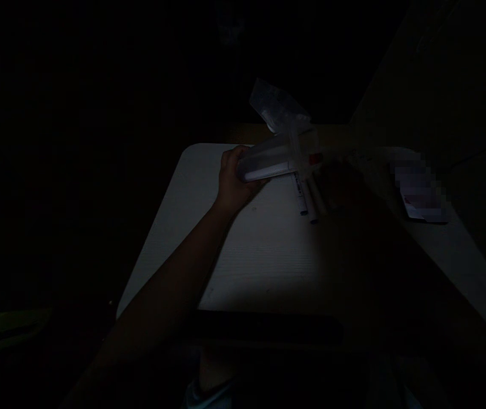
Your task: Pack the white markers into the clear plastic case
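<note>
Left hand: the left hand (232, 173) is wrapped round the 9 o'clock end of a clear, box-shaped plastic container (266, 162).
Left forearm: slants up from 7 o'clock, wrist above the tabletop.
Right hand: the right hand (339, 179), at the container's 3 o'clock end, is deep in shadow; cannot tell its grip. Its arm reaches in from 4 o'clock.
Container: tilted, toward 12 o'clock over the white, wood-grained tabletop (260, 244).
Slim, pale pen-like sticks (312, 209): at the container's 5 o'clock.
Crumpled, clear plastic bag (279, 108): at its 12 o'clock.
</note>
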{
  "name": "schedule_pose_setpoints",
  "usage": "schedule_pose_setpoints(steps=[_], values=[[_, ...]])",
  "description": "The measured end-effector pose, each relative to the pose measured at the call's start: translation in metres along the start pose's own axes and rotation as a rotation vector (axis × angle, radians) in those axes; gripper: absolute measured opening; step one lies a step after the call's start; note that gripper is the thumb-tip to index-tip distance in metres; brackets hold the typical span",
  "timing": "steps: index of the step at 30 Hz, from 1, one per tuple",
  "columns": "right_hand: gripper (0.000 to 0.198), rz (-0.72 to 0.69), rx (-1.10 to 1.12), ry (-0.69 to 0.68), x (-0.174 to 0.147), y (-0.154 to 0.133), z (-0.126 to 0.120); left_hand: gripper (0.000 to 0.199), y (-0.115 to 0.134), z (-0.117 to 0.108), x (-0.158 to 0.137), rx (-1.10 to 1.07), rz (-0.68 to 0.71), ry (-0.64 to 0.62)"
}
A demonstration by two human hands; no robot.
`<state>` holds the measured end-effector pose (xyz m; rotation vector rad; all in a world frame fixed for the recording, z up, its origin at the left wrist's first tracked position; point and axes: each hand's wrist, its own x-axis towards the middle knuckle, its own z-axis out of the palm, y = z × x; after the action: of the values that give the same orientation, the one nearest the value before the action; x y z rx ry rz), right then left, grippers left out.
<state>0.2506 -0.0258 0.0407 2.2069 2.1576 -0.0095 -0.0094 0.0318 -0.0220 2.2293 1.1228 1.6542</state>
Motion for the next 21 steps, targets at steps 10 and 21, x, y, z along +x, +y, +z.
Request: schedule_pose_setpoints(steps=[10, 21], values=[[0.046, 0.054, 0.069, -0.026, -0.0029, -0.0037, -0.0042, 0.091, -0.0026, -0.0023, 0.0007, -0.012, -0.007, -0.025], [0.049, 0.016, 0.090, -0.006, -0.0056, -0.0050, -0.0084, 0.090, -0.0040, -0.0012, 0.0013, -0.009, -0.002, -0.026]])
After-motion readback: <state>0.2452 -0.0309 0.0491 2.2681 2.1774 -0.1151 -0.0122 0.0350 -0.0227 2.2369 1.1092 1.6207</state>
